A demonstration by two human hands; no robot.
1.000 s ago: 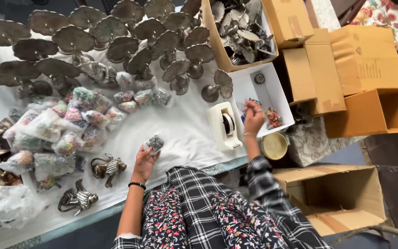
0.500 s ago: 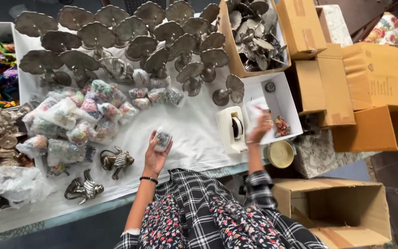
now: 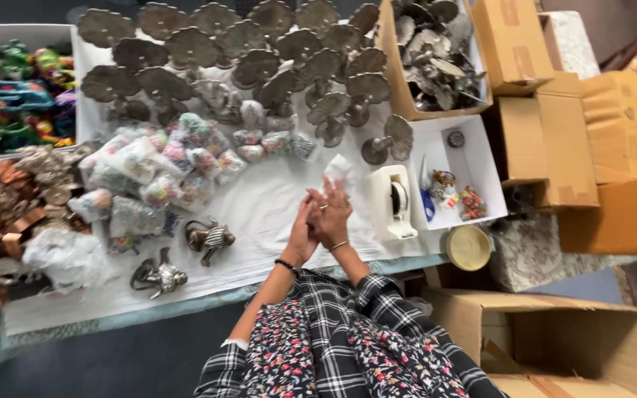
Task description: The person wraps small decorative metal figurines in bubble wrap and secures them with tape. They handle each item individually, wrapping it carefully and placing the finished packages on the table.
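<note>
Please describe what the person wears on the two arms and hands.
The left hand has a dark beaded bracelet at the wrist. The right hand has a ring on one finger and a thin bangle. Both arms come from black-and-white plaid sleeves pushed up to the elbows, over a dark flowered garment.

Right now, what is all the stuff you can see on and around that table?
metal fan-shaped figures: many, dark grey-brown, rows along the table's far side
small filled bags: a heap, clear with colourful bits, left of middle
metal animal figures: two, dark with pale stripes, near edge
tape dispenser: one, cream, right of the hands
white tray: one, holding small trinkets, far right of the table
round tin: one, yellowish, beside the tray
cardboard boxes: several, brown, right side and floor
tablecloth: one, white
small clear bag: one, held at the fingertips
left hand: pressed against the right
right hand: pressed against the left
</note>
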